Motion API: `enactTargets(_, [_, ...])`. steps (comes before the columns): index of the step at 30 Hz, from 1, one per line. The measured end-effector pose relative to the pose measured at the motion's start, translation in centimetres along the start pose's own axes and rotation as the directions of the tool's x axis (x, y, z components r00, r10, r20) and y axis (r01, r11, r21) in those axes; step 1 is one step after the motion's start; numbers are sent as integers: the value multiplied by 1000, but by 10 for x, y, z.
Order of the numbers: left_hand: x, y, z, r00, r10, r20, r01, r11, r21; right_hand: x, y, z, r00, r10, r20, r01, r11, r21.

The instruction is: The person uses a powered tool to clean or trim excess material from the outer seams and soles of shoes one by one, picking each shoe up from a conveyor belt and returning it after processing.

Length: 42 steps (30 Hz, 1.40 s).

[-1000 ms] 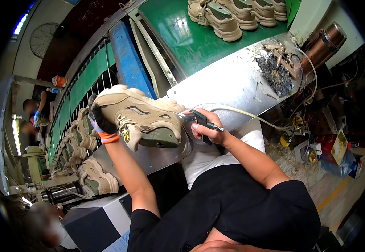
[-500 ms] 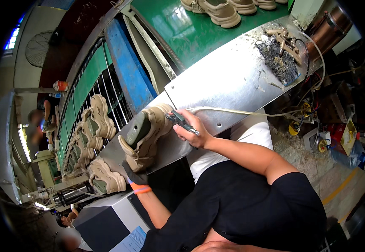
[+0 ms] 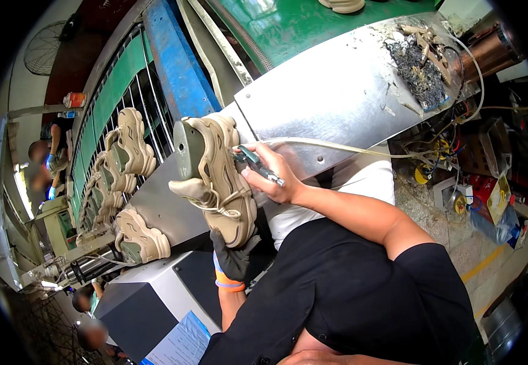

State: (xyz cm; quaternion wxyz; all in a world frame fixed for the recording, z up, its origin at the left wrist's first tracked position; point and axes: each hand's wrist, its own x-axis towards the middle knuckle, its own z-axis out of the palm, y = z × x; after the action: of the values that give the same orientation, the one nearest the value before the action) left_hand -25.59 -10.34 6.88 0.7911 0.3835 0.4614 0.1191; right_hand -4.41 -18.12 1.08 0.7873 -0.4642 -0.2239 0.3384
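Note:
A beige lace-up sneaker with a green shoe last inside is tilted over the metal ledge, its side and laces in sight. My left hand, in a dark glove with an orange cuff, grips its toe end from below. Bare and closed, my right hand holds a small dark metal hand tool right beside the sneaker's sole edge. A pale clear hose runs from near this hand off to the right. Whether the tool's tip touches the sole cannot be made out.
More beige shoes line the barred rack at left, and one shoe sits nearer. Dark crusty residue covers the ledge's right end beside a copper-coloured cylinder. A green belt lies beyond. Other people are at far left.
The sneaker has turned so its laces and side now show, with its toe toward me. My left hand has shifted right under the toe. The view has moved slightly.

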Motion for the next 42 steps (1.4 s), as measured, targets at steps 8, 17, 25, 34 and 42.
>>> enactTargets(8, [9,-8,13,989,-69,133,82,992,-93,-17,-15,-5,948,249,199,-292,927,234])
enactTargets(17, [14,-15,40,942,-184,280,232,962,-147,-60,-39,-30,903,355,240,-404,893,200])
enactTargets(25, [26,-15,79,845,-254,470,324,943,-72,-60,-87,-41,877,466,112,-474,879,51])
enactTargets(34, [73,-22,107,718,-171,675,302,950,-80,-56,-95,-29,933,351,-73,-356,932,-68])
enactTargets(42, [112,-27,106,699,70,711,-277,944,179,-57,-47,-27,998,20,-61,-49,852,-522])
